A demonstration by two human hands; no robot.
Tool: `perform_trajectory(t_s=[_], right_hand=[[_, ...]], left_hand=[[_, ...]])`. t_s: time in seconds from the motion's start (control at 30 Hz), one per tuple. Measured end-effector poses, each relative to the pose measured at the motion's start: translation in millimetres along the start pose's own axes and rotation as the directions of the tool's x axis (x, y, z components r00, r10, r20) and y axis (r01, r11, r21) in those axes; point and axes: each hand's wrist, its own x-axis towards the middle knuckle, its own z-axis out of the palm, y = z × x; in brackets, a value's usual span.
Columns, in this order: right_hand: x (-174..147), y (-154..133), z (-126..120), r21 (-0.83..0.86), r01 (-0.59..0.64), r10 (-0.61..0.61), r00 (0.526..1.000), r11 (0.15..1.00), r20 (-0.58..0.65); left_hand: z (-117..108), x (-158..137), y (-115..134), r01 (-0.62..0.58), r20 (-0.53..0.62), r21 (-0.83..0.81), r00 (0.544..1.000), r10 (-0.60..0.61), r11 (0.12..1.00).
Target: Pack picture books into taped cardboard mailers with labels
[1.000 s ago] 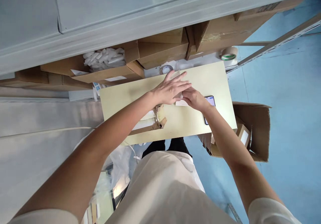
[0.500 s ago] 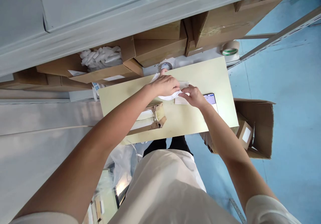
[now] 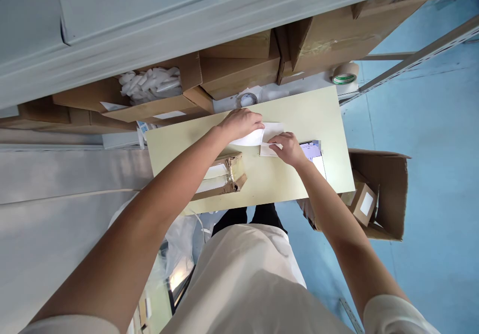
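Note:
My left hand [image 3: 245, 123] is closed on a sheet of white paper [image 3: 249, 139], which curves out beneath its fingers. To its right, my right hand [image 3: 286, 147] pinches the thin edge of a white piece of paper [image 3: 270, 145]. Both hands are above a flat white box [image 3: 274, 130] that lies on the cream tabletop [image 3: 299, 112]; part of it is covered by my right hand. Whether the two papers join cannot be made out. A phone with a lit screen [image 3: 310, 150] lies just right of my right hand.
An open cardboard carton [image 3: 234, 167] lies near my left forearm. Behind the table are a roll of clear tape [image 3: 247, 99], a roll of brown tape [image 3: 344, 73] and a box of white pieces [image 3: 151, 84]. A large open carton [image 3: 392, 194] stands on the floor at right.
My left hand has drawn slightly left, and its raised finger has come down. The white paper lies flatter, and more of the white box shows between my hands.

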Motion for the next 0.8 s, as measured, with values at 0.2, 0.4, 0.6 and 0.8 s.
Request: perform_trajectory(t_s=[0.2,0.4,0.6,0.8], right_hand=[[-21.3,4.9,14.0,-0.186,0.034,-0.024,0.998,0.982,0.055],[-37.7,-35.2,-2.6,-0.055,0.021,-0.017,0.998,0.998,0.058],[-32.7,-119.1,-26.0,0.584,-0.121,0.147,0.989,0.803,0.003],[-39.8,-186.3,-22.2,0.694,-0.141,0.244,0.968,0.706,-0.052]], left_hand=[[-13.2,-8.6,-4.0,0.079,-0.172,-0.049,0.981,-0.087,0.996],[-27.7,-42.7,11.1,0.130,-0.249,-0.146,0.954,-0.164,0.981],[-41.1,-98.8,55.4,0.065,-0.342,-0.267,0.927,-0.158,0.962],[-52.3,-186.9,71.0,0.091,-0.357,-0.540,0.875,-0.326,0.837]])
